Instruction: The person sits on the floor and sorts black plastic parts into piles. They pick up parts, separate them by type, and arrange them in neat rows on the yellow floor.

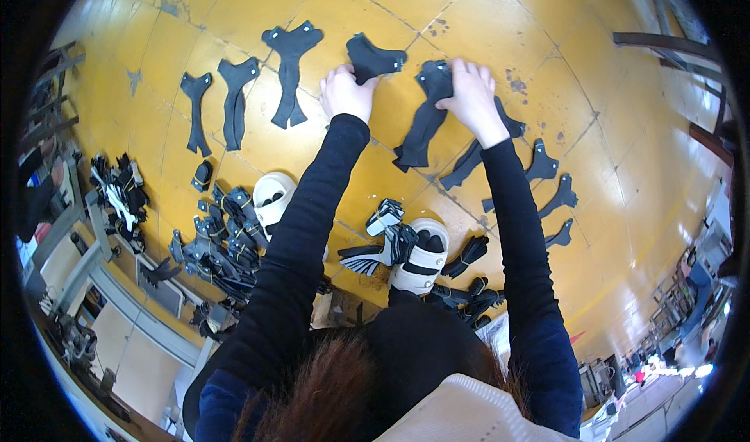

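A dark, flat Y-shaped fabric piece (373, 57) lies on the floor ahead of me. My left hand (346, 96) is closed at its left edge, thumb and fingers on either side; its lower part is hidden. To the right, my right hand (473, 98) pinches the upper end of another dark piece (420, 129), whose long tail trails toward me. Beyond my left hand stand similar forked pieces, one wide-topped (290, 67), one narrower (236, 102) and one slim (196, 110). Several more, such as a small curved piece (559, 196), fan out past my right forearm, which partly covers them.
The yellow tiled floor (539, 51) has dark stains. White slippers (273, 196) are on my feet, with bundled dark pieces (223, 239) and a black-and-white bundle (384, 217) around them. A grey metal frame (144, 317) stands at left; dark rails (664, 45) edge the right.
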Action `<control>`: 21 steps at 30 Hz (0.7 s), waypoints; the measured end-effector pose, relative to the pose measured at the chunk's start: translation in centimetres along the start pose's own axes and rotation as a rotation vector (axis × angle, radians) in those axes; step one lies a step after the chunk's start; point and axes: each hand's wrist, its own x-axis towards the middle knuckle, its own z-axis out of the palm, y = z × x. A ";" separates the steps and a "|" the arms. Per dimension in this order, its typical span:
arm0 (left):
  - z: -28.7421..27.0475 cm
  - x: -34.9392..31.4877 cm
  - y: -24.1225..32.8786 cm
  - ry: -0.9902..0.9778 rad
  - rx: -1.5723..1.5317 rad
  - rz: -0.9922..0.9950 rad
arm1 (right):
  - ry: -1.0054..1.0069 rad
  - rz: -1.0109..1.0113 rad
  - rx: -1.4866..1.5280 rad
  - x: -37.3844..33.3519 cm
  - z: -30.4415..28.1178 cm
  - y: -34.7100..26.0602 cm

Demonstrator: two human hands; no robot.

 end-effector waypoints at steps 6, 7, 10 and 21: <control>0.6 1.8 -2.1 -0.018 0.086 0.368 | 0.059 -0.011 0.066 -1.9 0.2 0.2; 0.6 1.9 -2.3 -0.044 -0.063 0.386 | -0.004 0.023 0.183 -2.8 -0.5 0.3; -0.7 1.7 -2.0 -0.309 -0.270 0.220 | -0.258 0.081 0.610 -6.0 -3.7 2.1; 0.0 2.0 -2.7 -0.537 -0.755 -0.046 | 0.075 0.253 0.088 -7.9 -0.9 8.7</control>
